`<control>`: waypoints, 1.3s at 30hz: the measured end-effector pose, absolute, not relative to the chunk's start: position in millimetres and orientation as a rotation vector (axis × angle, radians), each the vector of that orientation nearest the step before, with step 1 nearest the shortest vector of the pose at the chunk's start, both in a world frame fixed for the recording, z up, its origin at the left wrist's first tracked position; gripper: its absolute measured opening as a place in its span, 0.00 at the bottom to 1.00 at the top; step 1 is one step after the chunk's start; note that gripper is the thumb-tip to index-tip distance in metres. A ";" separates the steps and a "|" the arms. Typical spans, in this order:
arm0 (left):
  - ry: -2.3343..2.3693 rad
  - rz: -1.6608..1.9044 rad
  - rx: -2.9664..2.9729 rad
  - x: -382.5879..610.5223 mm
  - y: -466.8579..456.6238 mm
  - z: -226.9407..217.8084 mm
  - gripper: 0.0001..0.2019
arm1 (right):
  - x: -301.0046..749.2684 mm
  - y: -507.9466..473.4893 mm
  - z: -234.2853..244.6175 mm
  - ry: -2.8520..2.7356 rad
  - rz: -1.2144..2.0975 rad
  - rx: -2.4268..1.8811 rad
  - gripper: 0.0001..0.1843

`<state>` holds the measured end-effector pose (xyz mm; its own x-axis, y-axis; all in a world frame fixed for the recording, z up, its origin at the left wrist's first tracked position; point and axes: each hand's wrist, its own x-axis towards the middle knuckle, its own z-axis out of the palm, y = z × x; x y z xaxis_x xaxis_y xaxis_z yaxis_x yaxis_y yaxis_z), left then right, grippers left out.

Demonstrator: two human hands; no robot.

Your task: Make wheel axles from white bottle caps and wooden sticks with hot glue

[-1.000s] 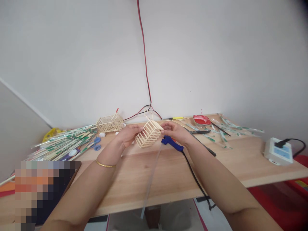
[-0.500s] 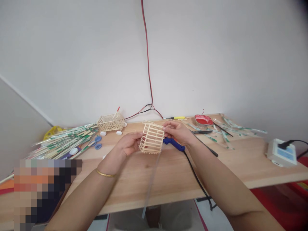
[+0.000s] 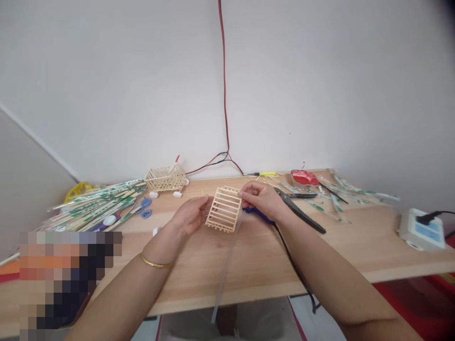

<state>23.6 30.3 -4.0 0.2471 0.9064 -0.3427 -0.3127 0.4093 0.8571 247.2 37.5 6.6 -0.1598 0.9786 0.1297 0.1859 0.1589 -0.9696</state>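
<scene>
A small slatted frame of thin wooden sticks (image 3: 224, 209) is held up above the table between my two hands. My left hand (image 3: 190, 215) grips its left side, with the fingertips partly behind the slats. At its upper right corner, my right hand (image 3: 261, 196) pinches the edge between thumb and fingers. Just below my right hand lies a blue glue gun (image 3: 261, 216), partly covered by hand and wrist, its black cord running to the table's front edge. A translucent glue stick (image 3: 223, 279) stretches from near the frame past that edge.
A stick-built cart (image 3: 165, 178) with white wheels stands at the back left, near bundled wrapped chopsticks (image 3: 103, 206) and blue scissors (image 3: 145, 208). Right are black-handled shears (image 3: 302, 215), a red dish (image 3: 304, 177), empty wrappers (image 3: 336, 201) and a white power strip (image 3: 421, 229). A yellow-handled tool (image 3: 266, 174) lies by the wall.
Both hands have tilted the stick frame so one slatted face shows flatter toward me, and it sits slightly lower. My grip stays on both sides. The whole view has shifted slightly.
</scene>
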 end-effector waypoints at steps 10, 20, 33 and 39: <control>0.923 1.017 0.884 25.5 23.1 6.8 0.11 | 236.7 36.0 3.3 -1.423 1.150 -1.185 0.13; 0.977 1.076 1.133 24.1 25.3 4.7 0.18 | 226.6 30.1 3.6 -1.388 1.171 -1.230 0.15; 1.028 1.235 0.983 27.7 33.4 2.3 0.15 | 230.5 32.5 0.1 -1.452 1.136 -1.277 0.15; 0.987 1.264 0.892 25.7 30.2 5.8 0.14 | 227.8 24.2 11.3 -1.495 1.076 -1.261 0.16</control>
<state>25.7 30.2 5.8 0.0372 0.9946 -0.0969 -0.3351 0.1038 0.9365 227.8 24.2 11.3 -0.0986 0.9911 0.0890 0.2304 0.1098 -0.9669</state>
